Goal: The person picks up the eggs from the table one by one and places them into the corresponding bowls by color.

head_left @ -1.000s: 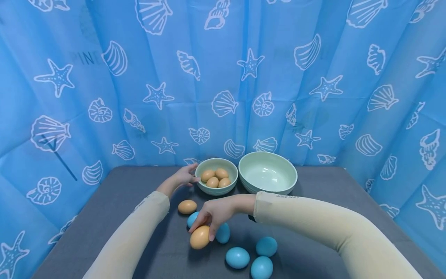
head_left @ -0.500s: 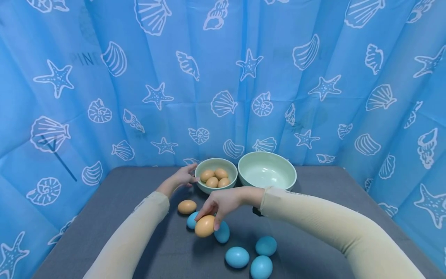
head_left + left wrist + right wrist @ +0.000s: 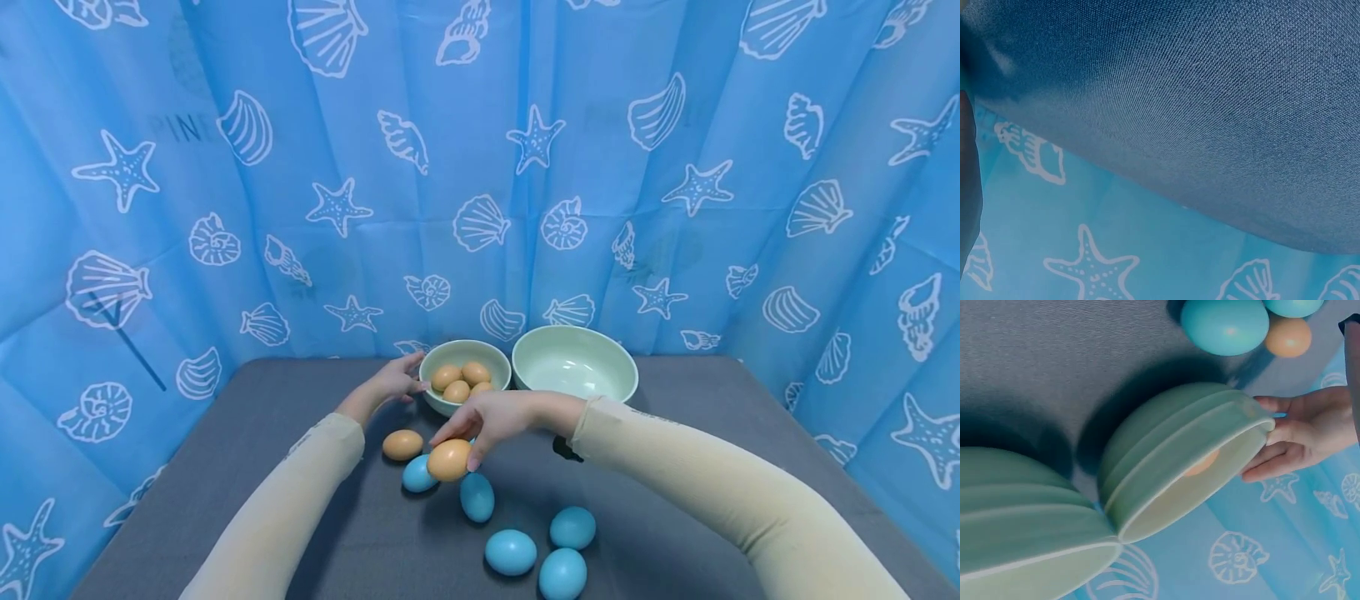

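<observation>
In the head view, my right hand (image 3: 495,421) pinches a brown egg (image 3: 449,460) between thumb and fingers, lifted above the table. My left hand (image 3: 386,383) holds the left side of a small pale-green bowl (image 3: 491,354), with its thumb at the rim; the right wrist view shows that left hand (image 3: 1307,428) with spread fingers around the bowl's edge. Several brown eggs (image 3: 447,377) lie inside the small bowl. Another brown egg (image 3: 402,445) rests on the table beside a blue egg (image 3: 420,473). My right hand and its egg are not seen in the right wrist view.
A larger pale-green bowl (image 3: 573,358) stands right of the small one, nearly touching it, with no egg visible inside. Several blue eggs (image 3: 511,552) lie scattered on the grey-covered table (image 3: 360,533). A blue seashell-patterned curtain (image 3: 480,167) hangs behind the table.
My right hand has moved away from me and slightly right with the brown egg, toward the small bowl. The left hand stays at the small bowl's side.
</observation>
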`<state>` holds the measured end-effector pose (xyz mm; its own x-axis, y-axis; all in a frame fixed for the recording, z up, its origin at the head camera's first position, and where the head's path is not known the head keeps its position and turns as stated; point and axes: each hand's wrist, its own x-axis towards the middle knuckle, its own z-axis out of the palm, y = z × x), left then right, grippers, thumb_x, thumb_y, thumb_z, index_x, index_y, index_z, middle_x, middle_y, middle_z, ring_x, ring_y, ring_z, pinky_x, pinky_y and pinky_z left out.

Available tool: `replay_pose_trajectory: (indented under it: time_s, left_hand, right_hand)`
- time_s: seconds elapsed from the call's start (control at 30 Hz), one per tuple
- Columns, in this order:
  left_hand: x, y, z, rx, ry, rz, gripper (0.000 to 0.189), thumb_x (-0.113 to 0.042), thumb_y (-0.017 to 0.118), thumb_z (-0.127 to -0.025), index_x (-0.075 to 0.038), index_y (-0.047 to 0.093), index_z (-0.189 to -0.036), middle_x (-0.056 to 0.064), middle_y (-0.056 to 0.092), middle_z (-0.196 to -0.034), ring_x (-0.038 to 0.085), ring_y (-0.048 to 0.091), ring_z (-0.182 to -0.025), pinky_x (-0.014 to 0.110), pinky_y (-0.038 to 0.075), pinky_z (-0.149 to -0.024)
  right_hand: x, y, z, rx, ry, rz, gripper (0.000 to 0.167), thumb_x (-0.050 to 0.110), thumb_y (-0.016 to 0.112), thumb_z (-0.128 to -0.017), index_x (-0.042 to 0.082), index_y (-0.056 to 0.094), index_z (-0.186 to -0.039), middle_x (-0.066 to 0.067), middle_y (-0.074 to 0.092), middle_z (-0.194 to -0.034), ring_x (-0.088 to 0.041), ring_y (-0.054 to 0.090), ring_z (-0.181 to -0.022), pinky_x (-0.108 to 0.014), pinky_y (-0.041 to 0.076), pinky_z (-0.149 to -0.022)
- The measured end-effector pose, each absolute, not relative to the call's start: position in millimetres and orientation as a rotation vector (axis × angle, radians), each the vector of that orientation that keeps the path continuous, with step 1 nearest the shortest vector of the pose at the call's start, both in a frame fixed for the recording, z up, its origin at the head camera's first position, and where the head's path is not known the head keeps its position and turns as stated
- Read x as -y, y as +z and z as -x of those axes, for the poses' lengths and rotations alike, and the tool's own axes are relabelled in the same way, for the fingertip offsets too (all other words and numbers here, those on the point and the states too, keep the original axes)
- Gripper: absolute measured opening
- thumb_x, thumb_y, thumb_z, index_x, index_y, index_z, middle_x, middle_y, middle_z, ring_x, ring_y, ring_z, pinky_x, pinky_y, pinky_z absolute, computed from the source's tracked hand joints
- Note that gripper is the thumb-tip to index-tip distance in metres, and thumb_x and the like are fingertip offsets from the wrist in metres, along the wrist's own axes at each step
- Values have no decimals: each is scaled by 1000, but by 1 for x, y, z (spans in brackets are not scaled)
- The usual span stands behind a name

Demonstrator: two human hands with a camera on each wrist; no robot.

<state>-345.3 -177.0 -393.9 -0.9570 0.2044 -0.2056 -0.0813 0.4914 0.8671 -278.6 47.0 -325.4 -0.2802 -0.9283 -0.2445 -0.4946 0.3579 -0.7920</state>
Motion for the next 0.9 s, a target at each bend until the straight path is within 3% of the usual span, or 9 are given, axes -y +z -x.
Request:
replay_pose_trajectory:
  time_s: [0.33,0.67,0.9]
  left_hand:
    - [176,-392,345,-2434,1468,-105,73,0,57,-96,-2,14,-155,20,17,-158,40,29,-139,57,42,-99]
    - [177,-392,345,-2486,1401,-113,73,-3,58,-97,-2,15,-155,20,20,-157,40,35,-137,55,43,-98]
    - [178,-393,346,-2463,1433,-117,72,-1,57,-97,-3,15,-155,20,19,-158,39,30,-139,56,42,-99]
  right_hand:
    - [-59,-327,289,-1965,-933,1151,55,-4,72,-84,-3,54,-136,-12,62,-129,-12,62,-108,-28,54,-84]
    - [-70,-325,301,-2190,-1060,1054,55,2,72,-86,-2,53,-137,-14,57,-135,-24,54,-124,-30,49,-95]
    - [-73,-331,311,-2284,-1208,880,55,2,72,-87,-3,52,-138,-16,59,-132,-27,56,-120,-34,49,-95]
